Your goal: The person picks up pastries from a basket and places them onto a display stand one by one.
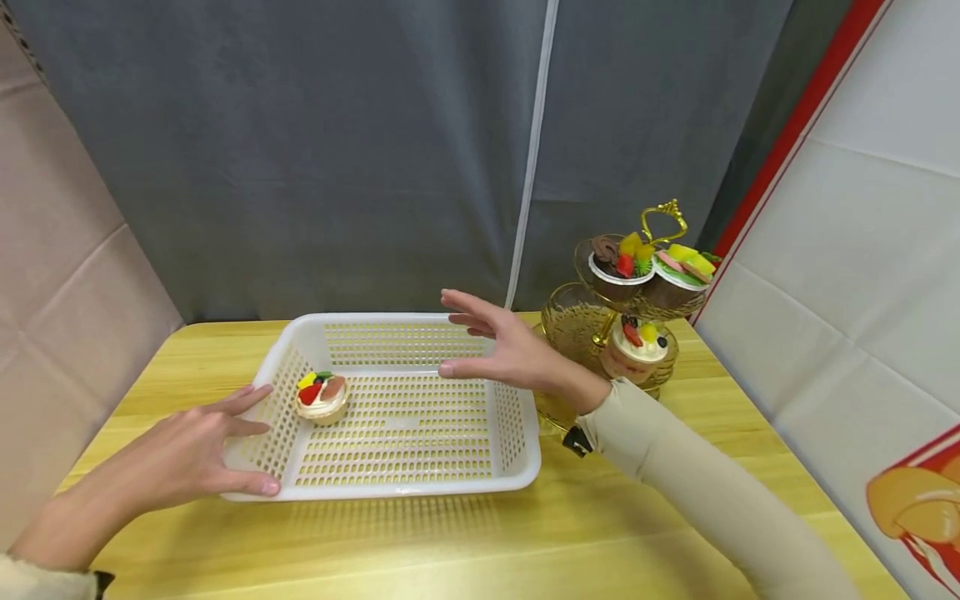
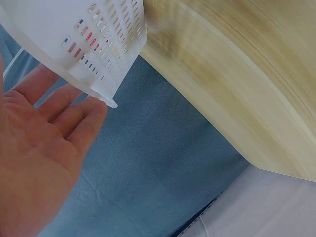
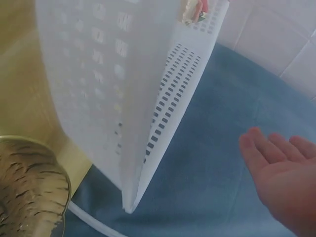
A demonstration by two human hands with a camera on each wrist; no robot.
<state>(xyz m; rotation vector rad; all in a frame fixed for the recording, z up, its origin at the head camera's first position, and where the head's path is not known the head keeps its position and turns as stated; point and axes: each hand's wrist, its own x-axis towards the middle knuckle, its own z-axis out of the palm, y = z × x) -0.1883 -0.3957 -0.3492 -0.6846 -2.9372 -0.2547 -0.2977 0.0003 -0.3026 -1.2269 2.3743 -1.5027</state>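
A white perforated plastic basket [image 1: 397, 489] sits on the wooden table, with one small fruit tart [image 1: 322, 400] topped with cream inside near its left wall. At the basket's left end, my left hand [image 1: 187, 454] has its fingers spread along the rim and the thumb by the front left corner. In the left wrist view, the fingertips [image 2: 96, 106] of this hand are right at the rim's underside. My right hand [image 1: 513, 346] hovers over the basket's right end, thumb apart from the extended fingers, holding nothing; the right wrist view shows its palm [image 3: 291, 182] away from the basket wall.
To the right stands a tiered dessert stand [image 1: 573, 321] with a gold handle [image 1: 663, 223]. Two fruit-topped chocolate cups [image 1: 621, 283] occupy its top tier, and a cream dessert cup [image 1: 633, 354] stands lower. A grey curtain [image 1: 337, 167] hangs behind the table [image 1: 450, 542].
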